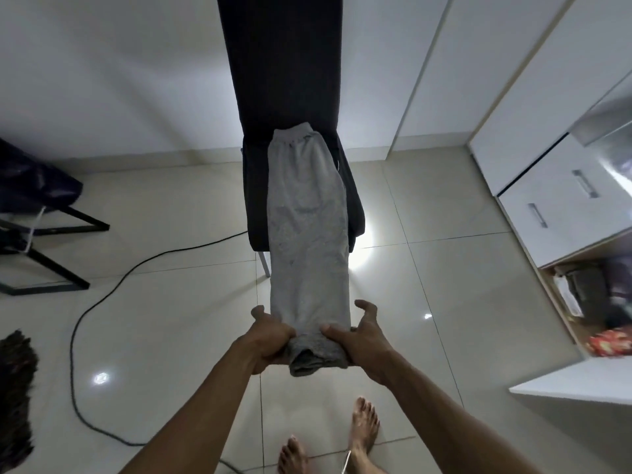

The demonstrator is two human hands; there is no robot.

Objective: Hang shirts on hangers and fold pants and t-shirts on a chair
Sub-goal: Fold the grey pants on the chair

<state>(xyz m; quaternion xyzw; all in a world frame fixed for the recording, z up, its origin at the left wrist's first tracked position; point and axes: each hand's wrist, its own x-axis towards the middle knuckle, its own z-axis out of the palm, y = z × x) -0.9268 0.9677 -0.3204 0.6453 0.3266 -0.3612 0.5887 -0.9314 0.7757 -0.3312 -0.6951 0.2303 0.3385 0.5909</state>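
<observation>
Grey sweatpants (307,227) lie lengthwise on the dark chair (254,200), waistband at the backrest, legs stretched off the seat's front edge toward me. My left hand (270,340) grips the leg cuffs from the left. My right hand (359,331) pinches the same cuff end from the right with thumb on top, other fingers spread. The cuff ends bunch between both hands above the floor.
A black cable (113,285) snakes over the tiled floor at left. A dark folding stand with cloth (37,213) sits far left, a dark fuzzy item (15,398) at lower left. White cabinets with drawers (554,206) stand right. My bare feet (342,439) are below.
</observation>
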